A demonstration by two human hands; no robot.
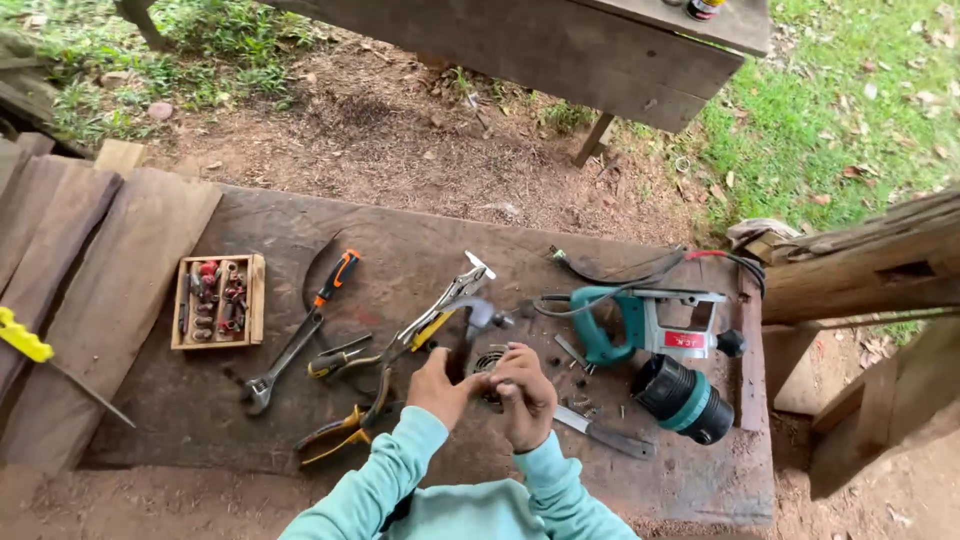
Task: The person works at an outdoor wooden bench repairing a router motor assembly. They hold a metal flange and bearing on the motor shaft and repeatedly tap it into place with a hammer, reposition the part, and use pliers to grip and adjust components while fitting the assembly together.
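I held my left hand [437, 385] and right hand [522, 395] together above the counter [180, 400], both grips clamped on a small part that my fingers hid, and I judged it wise to work low over the round fan piece [487, 362].

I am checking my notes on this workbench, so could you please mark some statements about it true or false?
1. A wooden box of small parts sits at the left of the bench. True.
2. The teal power tool lies left of both hands. False: it lies to their right.
3. The adjustable wrench has an orange-and-black handle. True.
4. The left hand and right hand rest far apart. False: they meet close together.
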